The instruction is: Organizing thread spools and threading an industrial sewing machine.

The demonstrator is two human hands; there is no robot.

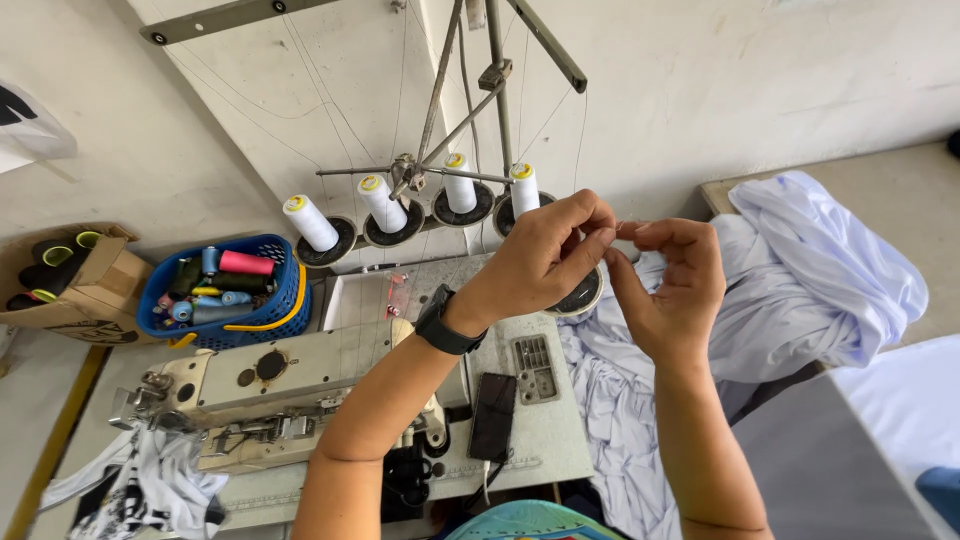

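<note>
Both my hands are raised above the sewing machine (290, 385), fingertips almost meeting. My left hand (545, 255), with a black watch on the wrist, pinches a thin white thread (583, 150) that runs down from the overhead thread stand (495, 80). My right hand (670, 285) pinches the thread end just right of the left fingertips. Several white thread cones (311, 222) stand on the rack behind, one of them partly hidden by my left hand.
A blue basket (285, 300) of coloured spools sits at the left, beside a cardboard box (95, 290) with black cones. White cloth (800, 270) is heaped at the right. A dark phone (493, 415) lies on the machine table, and printed black-and-white fabric (150, 490) hangs at lower left.
</note>
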